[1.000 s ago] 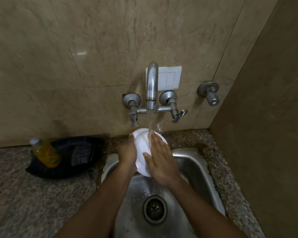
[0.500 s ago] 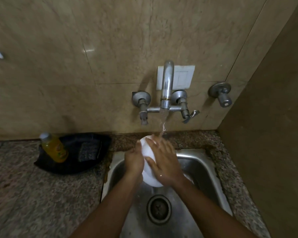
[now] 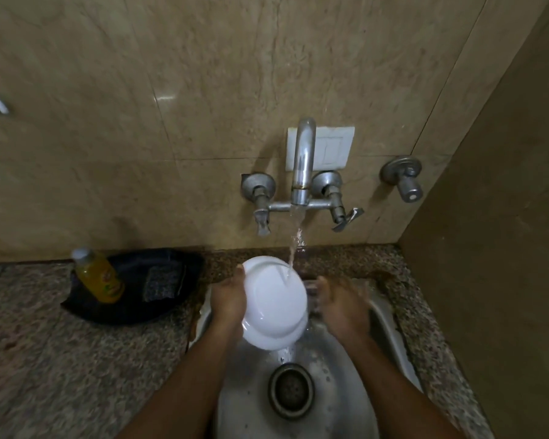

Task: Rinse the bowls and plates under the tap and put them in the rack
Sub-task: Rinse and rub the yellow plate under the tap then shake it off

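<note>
Here the white plate (image 3: 273, 307) was held tilted over the steel sink (image 3: 390, 324), its glossy, plain face turned up toward the camera. It was round, with a broad raised rim and a shallower centre, and a wet sheen caught the light along its lower edge. The stream of water (image 3: 293, 245) from the tap (image 3: 303, 160) struck the plate near its upper right rim and ran down across the face.

The left hand (image 3: 229, 301) gripped the plate by its left edge, fingers curled behind it and the thumb at the rim. The right hand (image 3: 343, 304) was off the plate, just to its right above the basin, blurred; its fingers looked loosely spread and held nothing.

Below the plate lay the round drain strainer (image 3: 290, 391), with water pooling around it. On the speckled stone counter (image 3: 61, 359) to the left of the sink sat a black tray (image 3: 159, 308) holding a yellow bottle (image 3: 99, 277) and a dark scrub pad (image 3: 160, 282). A white switch plate (image 3: 333, 150) was fixed to the tiled wall behind the tap, and a separate metal valve (image 3: 404, 180) stood further right.
</note>
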A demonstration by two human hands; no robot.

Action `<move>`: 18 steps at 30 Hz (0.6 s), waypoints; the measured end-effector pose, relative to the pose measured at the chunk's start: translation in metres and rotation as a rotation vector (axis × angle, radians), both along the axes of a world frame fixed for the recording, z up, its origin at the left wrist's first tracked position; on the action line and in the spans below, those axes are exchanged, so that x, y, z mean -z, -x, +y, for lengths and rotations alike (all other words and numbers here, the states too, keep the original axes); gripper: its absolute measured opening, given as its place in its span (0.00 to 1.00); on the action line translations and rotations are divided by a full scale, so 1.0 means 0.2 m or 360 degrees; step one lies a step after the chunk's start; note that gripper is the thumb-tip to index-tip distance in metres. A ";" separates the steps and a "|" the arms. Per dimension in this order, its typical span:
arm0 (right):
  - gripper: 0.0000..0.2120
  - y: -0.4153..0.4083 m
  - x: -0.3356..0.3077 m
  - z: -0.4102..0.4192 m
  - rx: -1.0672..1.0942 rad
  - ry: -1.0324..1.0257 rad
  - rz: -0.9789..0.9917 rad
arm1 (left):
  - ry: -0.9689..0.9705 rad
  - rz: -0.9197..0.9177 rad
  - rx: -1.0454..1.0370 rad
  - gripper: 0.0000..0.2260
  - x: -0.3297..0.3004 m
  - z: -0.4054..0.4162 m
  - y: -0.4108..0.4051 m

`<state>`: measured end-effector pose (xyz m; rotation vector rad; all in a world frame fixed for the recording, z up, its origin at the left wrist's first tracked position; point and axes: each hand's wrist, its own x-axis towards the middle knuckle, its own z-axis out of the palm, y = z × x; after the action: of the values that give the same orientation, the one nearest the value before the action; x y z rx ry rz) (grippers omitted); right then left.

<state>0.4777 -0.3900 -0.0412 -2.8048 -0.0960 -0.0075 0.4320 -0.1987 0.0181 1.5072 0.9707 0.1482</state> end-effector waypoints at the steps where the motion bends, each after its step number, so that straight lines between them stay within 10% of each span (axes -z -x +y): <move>1: 0.34 0.01 -0.01 -0.05 0.0100 -0.0024 -0.0123 | 0.0016 -0.0012 -0.0021 0.18 0.01 0.04 0.00; 5: 0.12 0.04 -0.03 -0.08 0.0118 -0.0342 0.0006 | 0.0071 0.0011 -0.0067 0.19 0.07 0.10 0.02; 8: 0.24 0.15 -0.10 0.12 -0.0475 -0.0645 -0.0013 | 0.0100 0.0027 -0.0022 0.20 0.03 0.01 0.02; 15: 0.34 0.17 -0.15 0.29 -0.1057 -0.0255 -0.0185 | 0.0088 0.0040 0.0011 0.22 -0.01 -0.04 -0.03; 18: 0.32 0.05 -0.16 0.24 -0.0714 -0.0454 -0.0025 | 0.0151 -0.0021 0.0070 0.20 0.03 -0.07 -0.02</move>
<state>0.4677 -0.3421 -0.0100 -2.4415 -0.6684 0.0581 0.4361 -0.2126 0.0128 1.4373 0.9209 0.0797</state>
